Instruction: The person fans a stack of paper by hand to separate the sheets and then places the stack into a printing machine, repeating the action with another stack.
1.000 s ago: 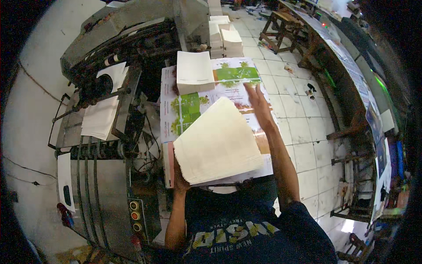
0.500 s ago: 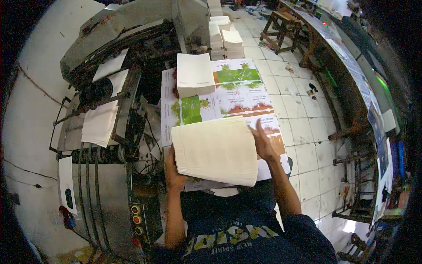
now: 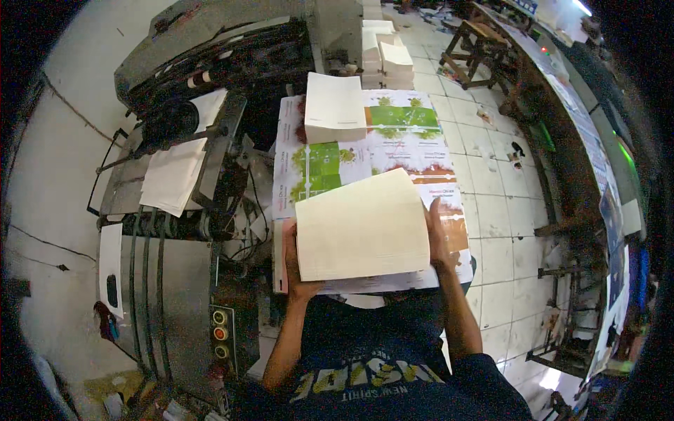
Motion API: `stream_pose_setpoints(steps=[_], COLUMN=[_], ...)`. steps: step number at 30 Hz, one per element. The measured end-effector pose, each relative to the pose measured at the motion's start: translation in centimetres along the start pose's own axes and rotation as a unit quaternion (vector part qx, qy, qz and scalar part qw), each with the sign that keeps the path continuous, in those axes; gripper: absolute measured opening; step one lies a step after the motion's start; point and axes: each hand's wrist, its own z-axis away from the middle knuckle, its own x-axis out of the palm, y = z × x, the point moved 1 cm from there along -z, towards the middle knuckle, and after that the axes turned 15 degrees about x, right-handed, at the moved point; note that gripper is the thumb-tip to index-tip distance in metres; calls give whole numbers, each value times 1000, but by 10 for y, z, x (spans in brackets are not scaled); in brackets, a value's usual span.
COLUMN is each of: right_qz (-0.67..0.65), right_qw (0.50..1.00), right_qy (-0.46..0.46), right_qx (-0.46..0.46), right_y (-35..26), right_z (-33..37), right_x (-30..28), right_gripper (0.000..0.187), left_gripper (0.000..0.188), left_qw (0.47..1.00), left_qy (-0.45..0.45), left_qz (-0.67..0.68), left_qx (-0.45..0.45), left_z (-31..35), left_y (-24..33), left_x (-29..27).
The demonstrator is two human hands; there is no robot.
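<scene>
Between my two hands is a thick stack of cream paper sheets (image 3: pixel 364 228), over the near part of a table covered with printed sheets (image 3: pixel 404 151). My left hand (image 3: pixel 297 265) grips the stack's left edge, its fingers partly hidden behind the paper. Against the right edge presses my right hand (image 3: pixel 440 235), with the thumb side up. The stack's far edge slants, rising to a corner at the right. Beyond it, on the far left part of the table, stands another block of white paper (image 3: pixel 334 105) with small print on its top sheet.
To the left stands a grey printing machine (image 3: pixel 175 274) with round buttons and a pile of sheets (image 3: pixel 173 175) on its tray. More paper stacks (image 3: pixel 395 59) rise behind the table. A wooden stool (image 3: pixel 474 52) and a long workbench (image 3: pixel 562 105) line the tiled floor at right.
The stack's edges have become more even, and its fanned near side is now straighter. Both hands still hold its sides. The whole view has shifted slightly.
</scene>
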Motion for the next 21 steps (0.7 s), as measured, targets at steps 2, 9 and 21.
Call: stream_pose_setpoints(steps=[2,9,21], right_qz=[36,605,475], right_qw=[993,745,839], right_qy=[81,256,99], right_qx=[74,-118,-244], right_y=[-16,-44,-54], right_z=[1,30,27], right_x=[-11,68,146], right_gripper=[70,66,71], left_gripper=[64,65,67], left_qw=[1000,999,992], left_qy=[-3,-25,-79], left_qz=[1,-12,-80], left_qx=[-3,23,49], left_z=[-4,-21,-21], left_y=[-6,10,28], left_x=[-3,7,8])
